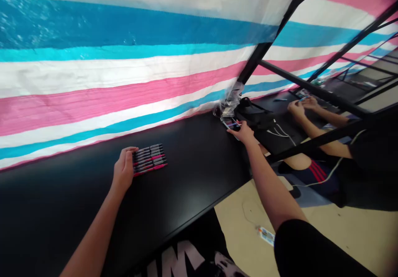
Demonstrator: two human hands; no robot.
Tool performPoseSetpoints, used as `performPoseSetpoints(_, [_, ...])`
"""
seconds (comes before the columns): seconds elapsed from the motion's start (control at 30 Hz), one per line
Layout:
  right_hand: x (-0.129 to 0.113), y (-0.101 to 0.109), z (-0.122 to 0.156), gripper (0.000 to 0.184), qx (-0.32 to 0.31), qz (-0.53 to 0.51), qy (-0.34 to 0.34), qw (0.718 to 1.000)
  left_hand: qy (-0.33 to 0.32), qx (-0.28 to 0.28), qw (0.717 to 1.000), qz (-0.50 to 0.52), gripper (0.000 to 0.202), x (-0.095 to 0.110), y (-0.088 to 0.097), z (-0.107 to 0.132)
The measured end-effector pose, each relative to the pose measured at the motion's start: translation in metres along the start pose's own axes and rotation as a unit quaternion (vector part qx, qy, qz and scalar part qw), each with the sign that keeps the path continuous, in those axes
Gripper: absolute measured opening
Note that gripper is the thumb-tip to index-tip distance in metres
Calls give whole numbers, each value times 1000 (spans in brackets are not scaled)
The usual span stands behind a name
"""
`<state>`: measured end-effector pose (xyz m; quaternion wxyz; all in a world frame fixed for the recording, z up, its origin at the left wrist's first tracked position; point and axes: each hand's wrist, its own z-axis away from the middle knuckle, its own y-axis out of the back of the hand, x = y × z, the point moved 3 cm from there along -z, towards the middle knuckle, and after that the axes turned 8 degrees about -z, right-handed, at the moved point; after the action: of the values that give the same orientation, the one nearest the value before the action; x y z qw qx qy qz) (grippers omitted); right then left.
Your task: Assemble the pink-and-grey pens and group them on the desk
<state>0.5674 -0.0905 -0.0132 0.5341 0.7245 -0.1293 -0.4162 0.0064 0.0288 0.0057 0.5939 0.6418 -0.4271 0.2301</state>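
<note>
Several pens, some grey and black and some pink-red, lie side by side in a neat row on the black table. My left hand is closed at their left ends, its fingers bent against them; the fingertips are partly hidden. Out to the right, my right hand grips the near edge of a phone with a lit screen, thumb and fingers on either side. The phone lies at or just above the tabletop, beside crumpled clear plastic wrapping.
A striped plastic sheet hangs along the table's back edge. A black metal frame rises at the right. Beyond it, another person's hands work over the table, near a black bag and white cables. A printed packet lies on the floor.
</note>
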Motion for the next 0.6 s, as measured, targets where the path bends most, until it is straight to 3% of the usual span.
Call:
performPoseSetpoints(0.23, [-5, 2, 13, 76, 13, 35, -19, 999, 1, -1, 1000, -5, 52, 2, 1, 1])
performPoseSetpoints(0.4, [-19, 6, 35, 82, 105, 15, 18, 994, -2, -2, 1000, 2, 52, 1, 1, 2])
performPoseSetpoints(0.5, [-45, -3, 72, 59, 169, -74, 71, 980, 1, -6, 1000, -5, 52, 3, 2, 2])
performPoseSetpoints(0.6, [-99, -30, 123, 37, 139, -233, 178, 946, -2, -1, 1000, -20, 52, 7, 4, 2])
